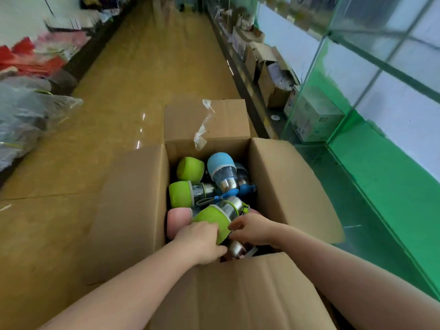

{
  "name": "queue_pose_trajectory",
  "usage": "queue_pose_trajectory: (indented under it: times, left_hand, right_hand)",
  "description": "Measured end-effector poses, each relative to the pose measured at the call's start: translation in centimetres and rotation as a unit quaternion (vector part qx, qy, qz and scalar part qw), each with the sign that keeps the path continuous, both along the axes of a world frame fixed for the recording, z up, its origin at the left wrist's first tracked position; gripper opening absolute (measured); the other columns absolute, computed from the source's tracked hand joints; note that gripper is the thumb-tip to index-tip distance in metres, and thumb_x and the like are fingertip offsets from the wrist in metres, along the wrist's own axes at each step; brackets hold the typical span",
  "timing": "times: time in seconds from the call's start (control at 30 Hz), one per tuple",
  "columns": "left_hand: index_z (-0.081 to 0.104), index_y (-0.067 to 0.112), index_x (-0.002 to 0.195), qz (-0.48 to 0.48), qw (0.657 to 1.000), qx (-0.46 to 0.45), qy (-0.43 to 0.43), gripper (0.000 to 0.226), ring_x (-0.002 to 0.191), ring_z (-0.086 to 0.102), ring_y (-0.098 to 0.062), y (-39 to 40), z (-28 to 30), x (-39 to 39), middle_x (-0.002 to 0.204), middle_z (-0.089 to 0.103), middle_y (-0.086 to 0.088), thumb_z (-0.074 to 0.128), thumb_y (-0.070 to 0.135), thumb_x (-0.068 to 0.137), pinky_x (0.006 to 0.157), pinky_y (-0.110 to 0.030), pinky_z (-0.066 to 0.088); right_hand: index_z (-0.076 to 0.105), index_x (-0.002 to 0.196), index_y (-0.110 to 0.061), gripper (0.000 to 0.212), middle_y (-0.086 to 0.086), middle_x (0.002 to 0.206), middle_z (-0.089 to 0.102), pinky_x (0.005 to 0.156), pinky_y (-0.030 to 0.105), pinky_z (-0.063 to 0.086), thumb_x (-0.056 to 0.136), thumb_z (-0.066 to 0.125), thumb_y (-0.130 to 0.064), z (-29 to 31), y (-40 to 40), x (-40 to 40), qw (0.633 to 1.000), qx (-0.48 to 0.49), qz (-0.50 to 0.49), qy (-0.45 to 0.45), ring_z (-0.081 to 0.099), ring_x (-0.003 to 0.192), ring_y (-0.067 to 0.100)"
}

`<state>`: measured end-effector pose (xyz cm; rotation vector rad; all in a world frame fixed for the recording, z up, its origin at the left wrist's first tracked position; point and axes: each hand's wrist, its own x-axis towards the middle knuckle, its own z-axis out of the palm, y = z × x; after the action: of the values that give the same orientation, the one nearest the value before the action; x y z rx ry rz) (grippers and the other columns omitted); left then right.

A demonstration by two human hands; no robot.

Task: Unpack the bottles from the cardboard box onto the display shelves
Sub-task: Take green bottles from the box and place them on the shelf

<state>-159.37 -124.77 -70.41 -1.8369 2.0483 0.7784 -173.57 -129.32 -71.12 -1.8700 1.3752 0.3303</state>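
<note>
Gripping green bottle, left hand, right hand

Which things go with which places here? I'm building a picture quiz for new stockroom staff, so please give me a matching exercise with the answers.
Things:
1. blue-sleeved steel bottle
2. pink-sleeved bottle
3. strip of clear packing tape
4. green-sleeved steel bottle in both hands

Places:
A. hanging from the far flap of the brown cardboard box
B. at the box's left wall, beside the left hand
C. near the far end of the box, sleeve end up
D. between the left hand and the right hand

Pairs: 1-C, 2-B, 3-A, 4-D
</note>
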Motion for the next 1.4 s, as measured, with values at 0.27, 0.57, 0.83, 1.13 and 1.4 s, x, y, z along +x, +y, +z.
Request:
queue_pose_trajectory:
  times: [0.27, 0.57, 0.83, 1.13, 1.4]
  left_hand:
    - [0.037, 0.021, 0.138, 0.038, 0.998, -0.051, 0.025, 0.051, 0.129, 0.038, -0.025, -3.6, -1.9, 0.3, 0.139, 0.039, -0.006, 0.048, 0.042, 0.092, 0.1, -0.037, 0.036]
    - [0.037, 0.018, 0.126, 0.095, 0.992, -0.046, 0.069, 0.062, 0.122, 0.043, -0.026, -5.0, -4.7, 0.3, 0.132, 0.042, -0.006, 0.062, 0.05, 0.08, 0.096, -0.037, 0.04]
    - [0.012, 0.022, 0.145, 0.1, 0.994, 0.004, 0.054, 0.107, 0.123, 0.044, -0.032, -5.6, -6.9, -0.1, 0.137, 0.038, -0.012, 0.075, 0.056, 0.064, 0.098, -0.037, 0.04]
    - [0.024, 0.023, 0.141, 0.187, 0.978, 0.013, 0.097, 0.105, 0.121, 0.048, -0.027, -5.0, -6.3, 0.3, 0.129, 0.047, -0.008, 0.077, 0.053, 0.056, 0.094, -0.032, 0.043]
    - [0.034, 0.027, 0.136, 0.33, 0.879, -0.066, 0.337, 0.101, 0.103, 0.054, -0.016, -4.5, -2.8, 2.8, 0.117, 0.056, 0.003, 0.083, 0.047, 0.051, 0.089, -0.025, 0.043]
  right_hand:
    - [0.059, 0.127, -0.015, 0.037, 0.002, 0.128, 0.06, 0.093, 0.023, 0.041, 0.092, 0.05, -0.021, -2.4, -5.8, 0.7, 0.986, -0.055, -0.154, -0.016, 0.054, 0.118, 0.017]
    - [0.06, 0.101, -0.008, 0.021, 0.007, 0.1, 0.063, 0.072, 0.025, 0.043, 0.091, 0.05, -0.023, -5.0, -6.1, 1.3, 0.972, -0.068, -0.226, 0.019, 0.061, 0.098, 0.024]
    - [0.051, 0.104, -0.004, 0.039, 0.012, 0.077, 0.059, 0.059, 0.034, 0.056, 0.096, 0.045, -0.042, -6.0, -4.5, 1.5, 0.91, 0.143, -0.384, -0.061, 0.061, 0.06, 0.024]
    - [0.058, 0.104, -0.008, 0.029, 0.01, 0.087, 0.06, 0.055, 0.028, 0.049, 0.091, 0.051, -0.034, -5.1, -2.4, 3.0, 0.877, 0.183, -0.417, -0.155, 0.058, 0.064, 0.02]
    - [0.047, 0.12, -0.011, 0.067, 0.011, 0.107, 0.062, 0.061, 0.038, 0.056, 0.07, 0.078, -0.043, -1.0, -2.9, 4.5, 0.794, 0.203, -0.474, -0.323, 0.065, 0.087, 0.026]
